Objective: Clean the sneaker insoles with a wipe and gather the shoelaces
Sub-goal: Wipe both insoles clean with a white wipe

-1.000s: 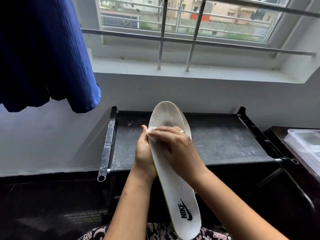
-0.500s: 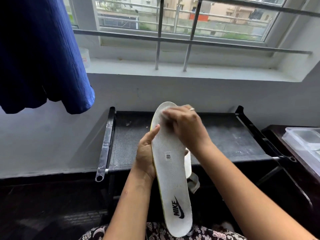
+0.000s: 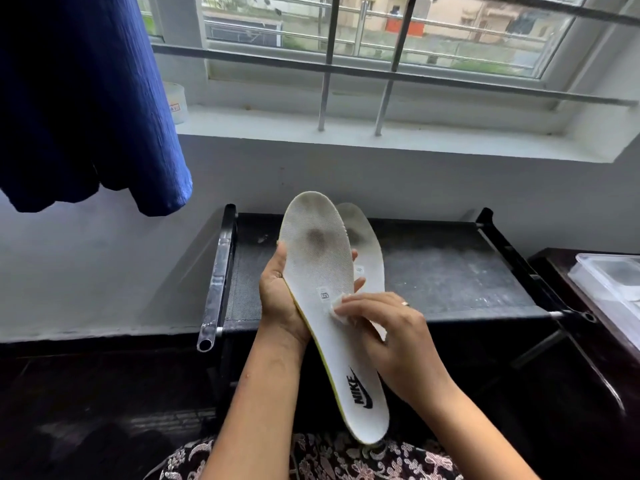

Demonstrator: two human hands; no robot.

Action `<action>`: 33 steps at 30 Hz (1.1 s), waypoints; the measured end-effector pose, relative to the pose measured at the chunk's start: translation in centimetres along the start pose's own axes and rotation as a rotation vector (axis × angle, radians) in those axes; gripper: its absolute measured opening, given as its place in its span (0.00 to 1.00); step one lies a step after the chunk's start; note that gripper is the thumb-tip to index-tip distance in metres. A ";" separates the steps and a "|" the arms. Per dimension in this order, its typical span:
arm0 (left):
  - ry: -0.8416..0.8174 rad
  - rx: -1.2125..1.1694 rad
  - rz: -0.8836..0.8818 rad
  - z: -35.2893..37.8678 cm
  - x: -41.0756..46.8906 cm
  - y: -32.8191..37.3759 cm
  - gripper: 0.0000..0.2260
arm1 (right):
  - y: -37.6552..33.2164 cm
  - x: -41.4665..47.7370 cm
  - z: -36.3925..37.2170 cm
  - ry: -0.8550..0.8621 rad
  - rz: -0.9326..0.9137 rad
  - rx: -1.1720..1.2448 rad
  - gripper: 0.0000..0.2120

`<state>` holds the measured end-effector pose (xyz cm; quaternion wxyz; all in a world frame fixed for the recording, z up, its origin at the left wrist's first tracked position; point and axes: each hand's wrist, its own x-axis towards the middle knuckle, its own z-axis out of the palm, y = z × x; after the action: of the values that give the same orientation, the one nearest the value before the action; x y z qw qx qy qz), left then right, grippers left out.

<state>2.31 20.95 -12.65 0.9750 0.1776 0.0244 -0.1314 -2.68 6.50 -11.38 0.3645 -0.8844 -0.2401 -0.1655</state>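
Left hand [image 3: 282, 299] is wrapped around 2 white insoles [image 3: 320, 271] stacked together, toes pointing at 12 o'clock, thumb on the left edge and fingertips peeking out on the right. The front one has a dark smudge near the toe and the Nike logo down by the heel at 6 o'clock. Right hand [image 3: 388, 336] comes in from 4 o'clock, fingers pinching a small white wipe [image 3: 338, 308] pressed flat against the middle of the front insole. Black rack [image 3: 450, 268] sits behind.

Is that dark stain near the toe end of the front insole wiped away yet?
No, a dark smudge shows on the front insole, while the right hand presses the wipe lower down, near the middle.
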 end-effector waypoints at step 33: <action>-0.025 0.072 -0.059 -0.1 0.2 -0.1 0.29 | -1.5 2.0 1.7 -0.044 -0.017 0.183 0.16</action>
<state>2.43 20.83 -12.77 0.9639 0.2100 0.0128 -0.1632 -1.59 9.27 -10.79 0.4370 -0.8487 -0.2697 -0.1266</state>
